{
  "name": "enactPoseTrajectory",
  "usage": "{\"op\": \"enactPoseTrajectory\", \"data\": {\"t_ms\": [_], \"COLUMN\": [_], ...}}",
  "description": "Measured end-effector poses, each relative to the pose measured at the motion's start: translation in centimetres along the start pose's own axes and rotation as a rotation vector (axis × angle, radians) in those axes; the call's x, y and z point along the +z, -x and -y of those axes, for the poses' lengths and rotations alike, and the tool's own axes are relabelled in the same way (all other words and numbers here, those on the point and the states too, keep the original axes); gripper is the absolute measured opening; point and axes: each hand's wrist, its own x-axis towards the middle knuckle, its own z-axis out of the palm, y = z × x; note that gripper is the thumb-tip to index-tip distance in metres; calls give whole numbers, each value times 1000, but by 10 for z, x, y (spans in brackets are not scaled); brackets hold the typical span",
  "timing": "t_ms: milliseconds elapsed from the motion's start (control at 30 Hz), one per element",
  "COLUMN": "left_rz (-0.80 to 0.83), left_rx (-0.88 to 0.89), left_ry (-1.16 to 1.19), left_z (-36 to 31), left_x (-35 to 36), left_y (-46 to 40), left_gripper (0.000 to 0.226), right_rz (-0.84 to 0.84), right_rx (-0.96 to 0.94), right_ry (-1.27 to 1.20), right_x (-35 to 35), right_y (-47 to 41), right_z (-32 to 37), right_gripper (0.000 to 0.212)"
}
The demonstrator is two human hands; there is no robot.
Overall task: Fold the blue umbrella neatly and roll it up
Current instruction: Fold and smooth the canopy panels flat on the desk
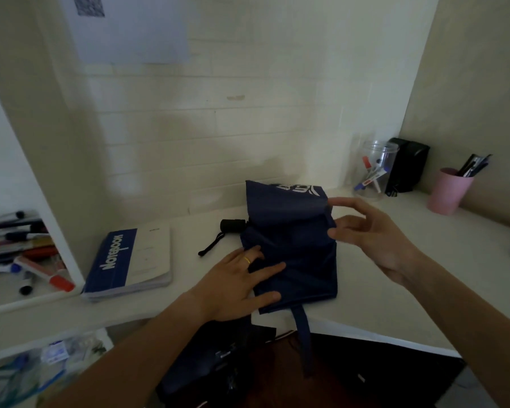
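The blue umbrella lies collapsed on the white desk, its canopy in loose folds with white print on a raised flap at the back. Its black handle with a wrist cord points left. A blue closing strap hangs over the desk's front edge. My left hand, wearing a gold ring, presses flat on the canopy's left side. My right hand pinches the raised flap's right edge between thumb and fingertips.
A blue and white notebook lies left of the umbrella. A clear jar of markers, a black holder and a pink cup of pens stand at the back right. A shelf with markers is at the far left.
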Motion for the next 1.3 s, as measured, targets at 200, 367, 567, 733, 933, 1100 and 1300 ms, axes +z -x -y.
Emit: {"op": "enactPoseTrajectory", "data": {"t_ms": [200, 367, 567, 733, 933, 1100, 1300], "left_rz": [-555, -416, -642, -557, -474, -475, -494], "left_rx": [-519, -665, -451, -353, -431, -563, -644], "left_ry": [379, 815, 1023, 1055, 1104, 1143, 1122], "left_z": [-13, -5, -21, -37, -57, -54, -56], "left_x": [-25, -47, -67, -76, -55, -40, -34], "left_y": [-9, -52, -51, -26, 0, 5, -1], "left_gripper": [47, 66, 11, 11, 15, 17, 30], "right_rz": [0, -70, -146, -101, -146, -87, -202], "right_rx": [-28, -35, 31, 6, 21, 152, 199], "right_ry": [-91, -143, -65, 141, 221, -122, -168], "right_x": [7, 9, 9, 9, 14, 11, 25], "right_y": [24, 25, 23, 30, 33, 41, 41], "right_z": [-36, -46, -50, -42, -34, -30, -31], "right_gripper": [53, 52, 43, 22, 15, 21, 24]}}
